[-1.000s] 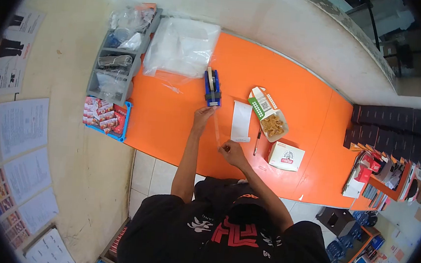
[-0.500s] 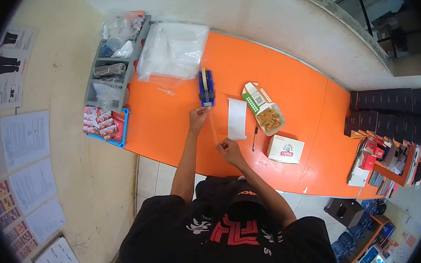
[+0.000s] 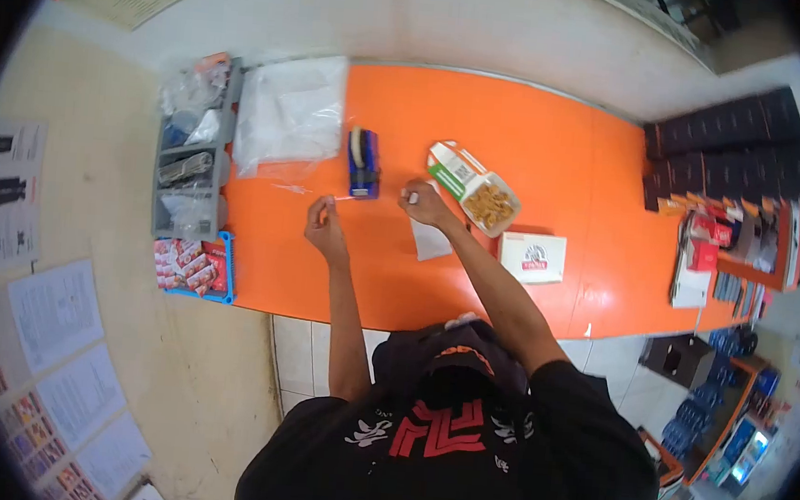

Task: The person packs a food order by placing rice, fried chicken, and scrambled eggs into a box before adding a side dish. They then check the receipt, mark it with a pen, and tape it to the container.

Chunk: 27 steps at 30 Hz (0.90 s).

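Note:
My left hand (image 3: pixel 328 232) is closed in a pinch on one end of a strip of clear tape (image 3: pixel 352 198), just below the blue tape dispenser (image 3: pixel 363 164). My right hand (image 3: pixel 429 205) is also pinched, on the tape's other end, though the strip's middle is hard to see. Under the right hand lies a white paper slip (image 3: pixel 431 243), partly covered. Beside that hand an open food box (image 3: pixel 453 174) shows fried food (image 3: pixel 491 207) inside. A closed white box with a red logo (image 3: pixel 531 257) sits to the right of my forearm.
Plastic bags (image 3: pixel 290 114) lie at the table's back left, beside a grey organizer (image 3: pixel 168 180) and a blue basket of sachets (image 3: pixel 231 279). Stacked dark boxes (image 3: pixel 727 149) stand at the right end of the orange table (image 3: pixel 557 159). A wall runs along the back.
The tape strip ran down from near the dispenser; now it runs sideways. My right hand has moved up over the slip, and my left hand to the dispenser's left. The view has shifted.

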Each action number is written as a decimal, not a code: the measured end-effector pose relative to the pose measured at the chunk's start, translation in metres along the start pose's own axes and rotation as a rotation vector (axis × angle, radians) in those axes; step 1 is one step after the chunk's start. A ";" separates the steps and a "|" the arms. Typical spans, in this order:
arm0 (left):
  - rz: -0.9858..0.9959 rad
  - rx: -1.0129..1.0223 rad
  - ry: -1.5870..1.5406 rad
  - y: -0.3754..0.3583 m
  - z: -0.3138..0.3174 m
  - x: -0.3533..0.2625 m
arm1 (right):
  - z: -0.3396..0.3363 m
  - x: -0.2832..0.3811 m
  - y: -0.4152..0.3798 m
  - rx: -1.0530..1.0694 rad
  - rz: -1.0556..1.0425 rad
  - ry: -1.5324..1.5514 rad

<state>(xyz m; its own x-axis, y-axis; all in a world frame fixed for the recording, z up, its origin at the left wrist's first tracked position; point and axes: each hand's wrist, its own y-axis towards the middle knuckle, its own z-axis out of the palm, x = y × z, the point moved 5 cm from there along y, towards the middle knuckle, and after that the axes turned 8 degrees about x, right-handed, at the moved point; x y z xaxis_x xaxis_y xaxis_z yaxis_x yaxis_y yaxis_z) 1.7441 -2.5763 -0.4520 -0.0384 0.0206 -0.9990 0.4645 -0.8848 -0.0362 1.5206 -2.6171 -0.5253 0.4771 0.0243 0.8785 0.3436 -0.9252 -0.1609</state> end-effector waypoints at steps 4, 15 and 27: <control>0.134 0.197 -0.057 -0.016 0.033 -0.070 | -0.047 0.030 -0.062 0.105 0.020 0.272; 0.022 0.737 0.015 -0.180 0.190 -0.098 | -0.231 -0.004 -0.247 0.292 0.173 0.400; -0.128 0.416 0.001 -0.223 0.221 -0.023 | -0.233 -0.089 -0.165 0.573 -0.220 -0.329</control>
<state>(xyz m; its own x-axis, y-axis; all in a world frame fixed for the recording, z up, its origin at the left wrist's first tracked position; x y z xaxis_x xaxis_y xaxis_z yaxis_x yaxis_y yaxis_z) 1.4456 -2.4825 -0.4152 -0.0716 0.1425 -0.9872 0.0597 -0.9874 -0.1468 1.2331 -2.5551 -0.4716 0.5365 0.3861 0.7504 0.7902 -0.5419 -0.2862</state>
